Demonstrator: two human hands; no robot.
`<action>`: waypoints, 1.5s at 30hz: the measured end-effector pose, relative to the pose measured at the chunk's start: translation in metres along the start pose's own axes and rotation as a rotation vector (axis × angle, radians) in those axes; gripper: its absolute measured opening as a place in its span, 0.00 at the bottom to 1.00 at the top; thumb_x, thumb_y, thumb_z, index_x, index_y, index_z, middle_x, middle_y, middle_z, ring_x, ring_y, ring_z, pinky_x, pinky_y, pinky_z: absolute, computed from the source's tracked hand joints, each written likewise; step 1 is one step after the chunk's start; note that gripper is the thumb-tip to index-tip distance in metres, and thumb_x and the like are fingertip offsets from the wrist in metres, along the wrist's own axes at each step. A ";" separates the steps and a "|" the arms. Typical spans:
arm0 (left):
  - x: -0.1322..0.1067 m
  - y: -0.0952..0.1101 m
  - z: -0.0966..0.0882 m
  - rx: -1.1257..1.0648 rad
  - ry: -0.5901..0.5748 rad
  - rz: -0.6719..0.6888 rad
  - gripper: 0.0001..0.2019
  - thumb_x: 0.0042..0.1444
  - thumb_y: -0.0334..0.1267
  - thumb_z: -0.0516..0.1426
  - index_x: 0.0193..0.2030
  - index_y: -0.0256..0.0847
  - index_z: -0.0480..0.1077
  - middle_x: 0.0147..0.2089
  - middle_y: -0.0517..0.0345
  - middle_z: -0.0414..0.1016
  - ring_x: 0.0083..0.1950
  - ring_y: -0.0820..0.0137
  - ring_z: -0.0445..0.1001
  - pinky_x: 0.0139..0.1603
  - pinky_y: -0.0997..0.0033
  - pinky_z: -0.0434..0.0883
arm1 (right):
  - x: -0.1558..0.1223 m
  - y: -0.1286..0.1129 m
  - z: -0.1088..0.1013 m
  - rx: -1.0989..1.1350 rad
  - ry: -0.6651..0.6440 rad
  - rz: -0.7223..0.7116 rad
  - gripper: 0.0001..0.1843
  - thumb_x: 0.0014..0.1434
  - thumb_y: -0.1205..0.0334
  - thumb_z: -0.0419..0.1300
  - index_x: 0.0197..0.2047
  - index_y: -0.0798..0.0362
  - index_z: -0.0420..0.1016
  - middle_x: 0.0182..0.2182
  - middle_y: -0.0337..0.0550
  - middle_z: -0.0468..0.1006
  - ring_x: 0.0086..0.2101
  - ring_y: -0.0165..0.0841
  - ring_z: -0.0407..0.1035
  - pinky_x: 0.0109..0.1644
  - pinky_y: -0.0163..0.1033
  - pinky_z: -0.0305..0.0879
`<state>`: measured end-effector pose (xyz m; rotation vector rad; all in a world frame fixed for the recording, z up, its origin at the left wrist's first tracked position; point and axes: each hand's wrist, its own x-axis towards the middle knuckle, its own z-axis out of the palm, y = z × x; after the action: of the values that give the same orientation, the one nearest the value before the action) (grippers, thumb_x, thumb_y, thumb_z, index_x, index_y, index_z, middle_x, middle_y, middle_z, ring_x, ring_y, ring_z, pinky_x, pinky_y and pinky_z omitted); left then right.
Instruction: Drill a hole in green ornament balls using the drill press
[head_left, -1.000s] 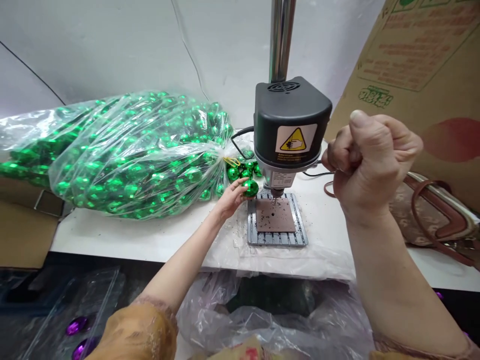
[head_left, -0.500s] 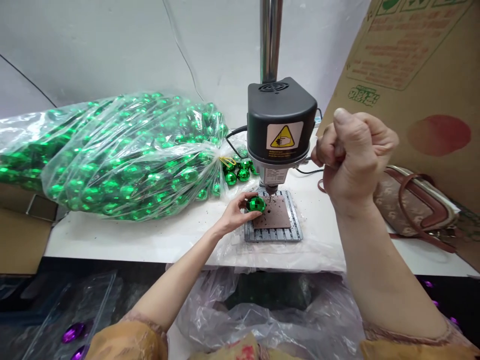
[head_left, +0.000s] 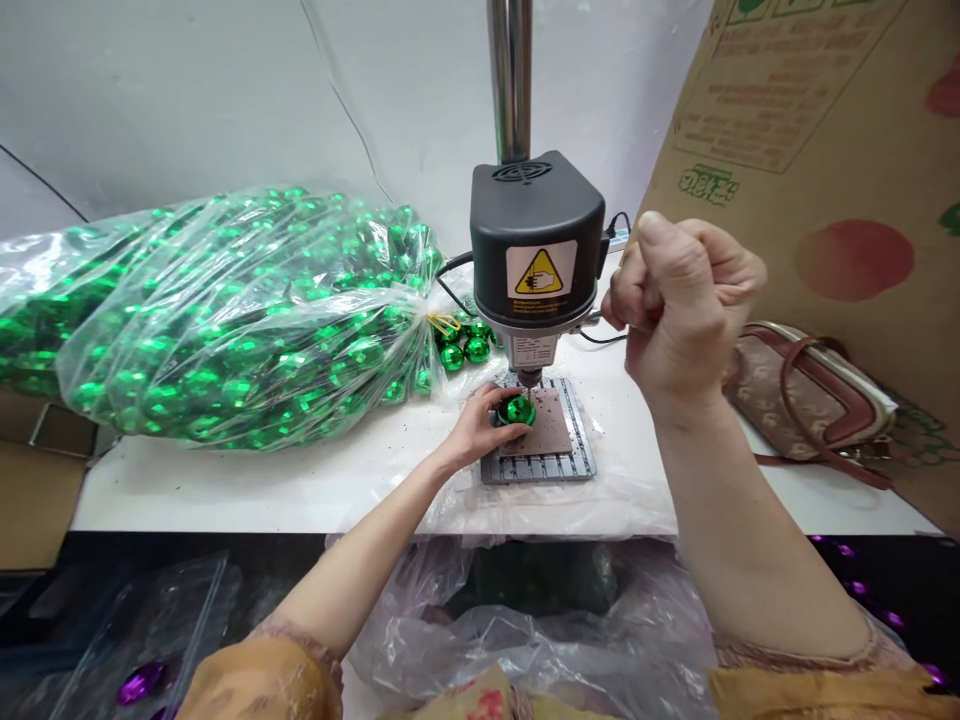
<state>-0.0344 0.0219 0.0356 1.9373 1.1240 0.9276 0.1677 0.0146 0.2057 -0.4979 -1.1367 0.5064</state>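
Note:
My left hand (head_left: 484, 425) grips a shiny green faceted ball (head_left: 517, 410) between thumb and fingers. The ball is right by the drill bit under the chuck of a small black drill press (head_left: 536, 240); whether the bit touches it, I cannot tell. Beneath lies a brown board (head_left: 551, 430) on the slotted metal base (head_left: 577, 465), sprinkled with dark shavings. Raised at the machine's right side, my right hand (head_left: 686, 300) is closed around the drill press lever (head_left: 592, 318), of which only a short metal piece shows.
A large clear bag (head_left: 247, 330) full of green balls lies on the white table (head_left: 300, 490) at left, with several loose balls (head_left: 476, 348) by its tied neck. A brown handbag (head_left: 810, 400) and a big carton (head_left: 795, 200) stand at right. Crumpled plastic (head_left: 420, 620) hangs in front.
My left hand has brought the green ball a little to the right over the board, to the drill bit. My right hand keeps its grip on the lever. The view has shifted slightly.

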 end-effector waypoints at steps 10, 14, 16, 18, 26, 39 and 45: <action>-0.004 0.005 0.024 -0.053 0.148 -0.047 0.23 0.46 0.41 0.72 0.48 0.41 0.72 0.45 0.55 0.75 0.43 0.64 0.74 0.44 0.65 0.72 | 0.001 0.000 0.000 0.032 -0.021 -0.008 0.31 0.54 0.46 0.69 0.14 0.48 0.54 0.10 0.31 0.55 0.12 0.26 0.50 0.17 0.43 0.42; -0.004 0.003 0.035 -0.131 0.136 -0.088 0.25 0.48 0.42 0.71 0.52 0.41 0.71 0.44 0.55 0.77 0.43 0.63 0.76 0.45 0.63 0.74 | 0.001 0.000 0.000 0.022 -0.041 -0.029 0.30 0.58 0.49 0.67 0.16 0.49 0.54 0.10 0.31 0.55 0.13 0.24 0.48 0.17 0.42 0.44; -0.005 0.000 0.039 -0.169 0.136 -0.105 0.27 0.48 0.43 0.72 0.53 0.40 0.72 0.46 0.53 0.78 0.47 0.60 0.76 0.50 0.60 0.74 | 0.001 0.000 -0.001 -0.003 -0.053 -0.037 0.30 0.59 0.48 0.65 0.17 0.49 0.53 0.11 0.31 0.54 0.13 0.23 0.47 0.18 0.41 0.45; -0.006 -0.004 0.040 -0.194 0.144 -0.106 0.28 0.47 0.43 0.73 0.54 0.40 0.72 0.51 0.50 0.78 0.52 0.58 0.76 0.55 0.57 0.73 | 0.002 0.001 -0.001 -0.003 -0.055 -0.030 0.30 0.59 0.48 0.65 0.17 0.49 0.53 0.11 0.30 0.54 0.13 0.22 0.48 0.18 0.40 0.46; -0.010 -0.007 0.042 -0.244 0.180 -0.105 0.29 0.47 0.44 0.73 0.55 0.40 0.71 0.52 0.49 0.77 0.55 0.56 0.76 0.60 0.54 0.73 | -0.018 0.005 -0.007 0.000 -0.007 -0.087 0.28 0.62 0.57 0.63 0.16 0.51 0.55 0.11 0.30 0.54 0.14 0.22 0.50 0.20 0.38 0.46; -0.009 -0.017 0.045 -0.266 0.176 -0.094 0.31 0.46 0.46 0.73 0.55 0.40 0.71 0.52 0.49 0.77 0.55 0.57 0.76 0.60 0.54 0.72 | -0.040 0.014 -0.015 0.097 -0.073 -0.217 0.28 0.62 0.67 0.60 0.18 0.53 0.46 0.14 0.30 0.49 0.16 0.19 0.48 0.21 0.34 0.45; -0.008 -0.017 0.045 -0.261 0.173 -0.080 0.31 0.46 0.48 0.73 0.55 0.40 0.71 0.51 0.50 0.77 0.55 0.57 0.76 0.58 0.56 0.72 | -0.046 0.021 -0.020 0.073 -0.057 -0.246 0.28 0.61 0.68 0.60 0.18 0.54 0.45 0.14 0.31 0.50 0.16 0.19 0.46 0.22 0.35 0.45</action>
<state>-0.0062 0.0109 -0.0027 1.6151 1.1080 1.1541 0.1683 0.0005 0.1537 -0.2771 -1.2105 0.3478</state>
